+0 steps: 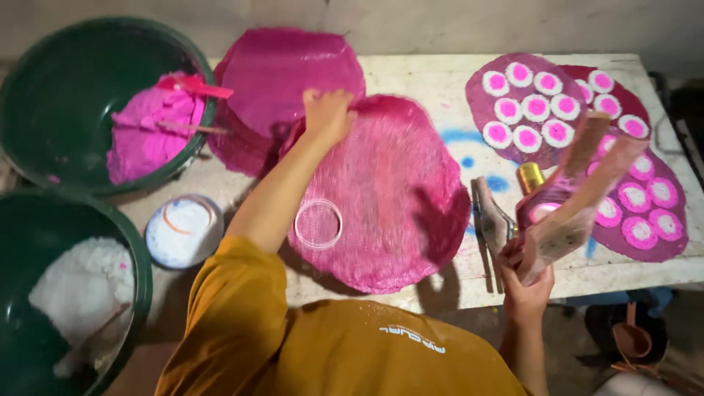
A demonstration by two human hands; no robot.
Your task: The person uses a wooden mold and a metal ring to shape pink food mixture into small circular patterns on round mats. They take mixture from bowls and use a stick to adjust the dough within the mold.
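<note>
Pink mat (389, 191): round woven sheet lying flat on the white table (433, 81), centre of view.
Left hand (328, 114): on the mat's far edge, fingers curled together gripping it.
Clear ring (318, 224): lies on the mat, near its front edge, beside the left forearm.
Right hand (524, 271): raised above the table's front edge, fingers clamped on a wooden tongs-like tool (579, 194); tool blurred, a pink and white disc between its blades.
Second mat (282, 81): just behind, partly under the first.
Discs (528, 103): pink and white rounds in rows on mats at right.
Green tub (81, 95): far left, holds pink powder.
Second tub (66, 293): near left, holds white powder.
</note>
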